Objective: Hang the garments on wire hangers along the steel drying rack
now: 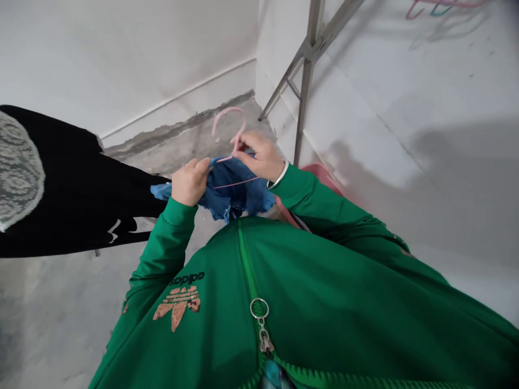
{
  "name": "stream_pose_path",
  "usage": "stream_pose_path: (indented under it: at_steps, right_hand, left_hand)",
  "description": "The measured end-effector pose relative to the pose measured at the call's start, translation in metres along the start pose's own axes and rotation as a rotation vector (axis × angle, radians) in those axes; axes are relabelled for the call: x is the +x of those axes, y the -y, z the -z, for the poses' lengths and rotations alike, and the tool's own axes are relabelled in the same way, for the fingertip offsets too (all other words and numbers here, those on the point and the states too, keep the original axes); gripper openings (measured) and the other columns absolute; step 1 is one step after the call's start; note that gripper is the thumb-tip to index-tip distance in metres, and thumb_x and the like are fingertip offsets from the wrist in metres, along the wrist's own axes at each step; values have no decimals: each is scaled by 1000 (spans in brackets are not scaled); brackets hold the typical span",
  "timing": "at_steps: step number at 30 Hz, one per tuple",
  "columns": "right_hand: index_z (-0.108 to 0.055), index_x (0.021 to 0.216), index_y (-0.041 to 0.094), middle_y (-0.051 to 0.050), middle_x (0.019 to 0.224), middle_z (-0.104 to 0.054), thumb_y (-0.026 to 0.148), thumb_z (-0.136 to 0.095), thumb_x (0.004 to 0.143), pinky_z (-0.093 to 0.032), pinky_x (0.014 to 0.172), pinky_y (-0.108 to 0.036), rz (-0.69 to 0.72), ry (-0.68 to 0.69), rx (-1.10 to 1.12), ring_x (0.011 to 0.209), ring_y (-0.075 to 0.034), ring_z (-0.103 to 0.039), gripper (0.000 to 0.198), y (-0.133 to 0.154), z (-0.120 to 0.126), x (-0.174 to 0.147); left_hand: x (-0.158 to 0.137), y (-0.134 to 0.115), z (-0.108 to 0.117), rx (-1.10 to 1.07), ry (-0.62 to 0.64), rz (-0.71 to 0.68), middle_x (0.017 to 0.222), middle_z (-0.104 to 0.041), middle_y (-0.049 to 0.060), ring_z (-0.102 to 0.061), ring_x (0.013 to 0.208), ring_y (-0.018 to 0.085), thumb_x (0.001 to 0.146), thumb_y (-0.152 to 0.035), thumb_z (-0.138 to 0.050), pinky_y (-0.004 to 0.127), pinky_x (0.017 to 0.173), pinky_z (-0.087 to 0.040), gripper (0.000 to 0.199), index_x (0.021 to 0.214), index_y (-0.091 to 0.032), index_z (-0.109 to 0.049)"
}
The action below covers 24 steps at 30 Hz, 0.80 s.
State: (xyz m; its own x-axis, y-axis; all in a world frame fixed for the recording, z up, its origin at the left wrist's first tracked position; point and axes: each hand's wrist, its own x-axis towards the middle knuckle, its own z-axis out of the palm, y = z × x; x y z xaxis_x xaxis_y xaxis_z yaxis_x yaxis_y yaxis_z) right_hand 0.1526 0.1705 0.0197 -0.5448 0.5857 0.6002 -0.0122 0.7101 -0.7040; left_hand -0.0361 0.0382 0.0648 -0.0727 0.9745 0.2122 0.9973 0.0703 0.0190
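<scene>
- My right hand (259, 155) pinches the pink hanger (243, 125) at the neck, just below its hook.
- My left hand (188, 182) is closed on an edge of the blue denim garment (247, 200); I cannot tell whether it also grips the hanger's arm.
- Position: cloth and hanger are in front of my torso, the hanger's lower bar crossing the cloth.
- Hanger, my estimate: light, thin, smooth, a little springy; neck is the surest hold, as the bar may flex.
- Garment, my estimate: soft, limp, heavier than the hanger, not fragile; best gripped by its upper edge.
</scene>
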Motion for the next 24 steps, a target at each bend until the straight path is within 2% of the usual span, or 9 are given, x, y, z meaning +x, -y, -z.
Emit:
stream_pose_path:
  at_steps: [2, 4, 7, 10, 12, 14, 18, 21, 24]
  right_hand:
    - [-60, 98, 19, -8, 95, -62, 45, -51, 91, -46, 88, -39, -4, -178, -105, 93, -20, -57, 28, -2, 1, -12]
    - [-60, 91, 20, -9, 90, -62, 43, -48, 93, -46, 86, -38, 1, -150, -177, 91, -21, -57, 26, -6, -8, -36]
    - [-61, 83, 19, -8, 82, -65, 38, -44, 93, -45, 73, -33, -79, 226, -240, 80, -19, -60, 28, -12, -38, -78]
    - [-62, 95, 17, -11, 96, -68, 35, -41, 94, -46, 71, -31, -367, 461, -290, 85, -21, -63, 28, -21, -72, -104]
    - [-56, 116, 14, -16, 115, -64, 37, -42, 93, -49, 79, -35, -507, 429, -295, 100, -26, -62, 35, -29, -89, -107]
    - [-41, 135, 7, -22, 132, -53, 40, -48, 90, -47, 93, -41, -535, 347, -256, 117, -30, -54, 56, -40, -101, -100]
    - [-26, 142, -6, -29, 144, -35, 36, -62, 80, -31, 116, -40, -544, 273, -153, 135, -31, -38, 84, -68, -114, -82]
    - [-33, 138, -5, -28, 142, -39, 23, -66, 71, -29, 117, -40, -585, 272, -85, 135, -31, -38, 80, -91, -115, -77]
    - [-46, 127, -2, -29, 139, -43, 9, -61, 66, -30, 115, -43, -624, 250, -64, 131, -31, -41, 65, -118, -100, -78]
  left_hand:
    - [-1, 3, 4, -48, -62, 93, 92, -68, 8, -64, 85, 22, 95, -41, -37, 30, 70, -45, 38, 113, -23, -65]
    - [-2, 5, 10, -104, -112, 152, 95, -69, 9, -64, 87, 22, 94, -43, -38, 30, 73, -47, 38, 111, -23, -66]
    - [-4, 5, 22, -198, -171, 151, 93, -70, 6, -65, 85, 20, 93, -42, -43, 28, 75, -48, 34, 108, -23, -67]
    - [-7, -3, 31, -291, -208, 107, 89, -70, 5, -65, 84, 18, 92, -38, -46, 27, 75, -48, 32, 105, -19, -68]
    - [-9, -12, 36, -337, -216, 85, 88, -69, 5, -66, 84, 17, 92, -36, -48, 26, 76, -49, 30, 104, -18, -68]
    - [-11, -21, 40, -374, -217, 70, 88, -69, 5, -66, 84, 17, 92, -35, -49, 26, 77, -49, 28, 102, -17, -68]
    - [-15, -36, 46, -434, -207, 37, 89, -70, 3, -67, 83, 16, 93, -33, -49, 25, 76, -52, 27, 103, -18, -68]
    - [-18, -35, 51, -440, -218, 27, 90, -70, 2, -67, 83, 15, 93, -33, -49, 25, 76, -52, 27, 105, -19, -68]
    - [-22, -21, 55, -379, -234, 50, 91, -71, 3, -67, 84, 16, 92, -32, -49, 26, 77, -52, 27, 105, -19, -69]
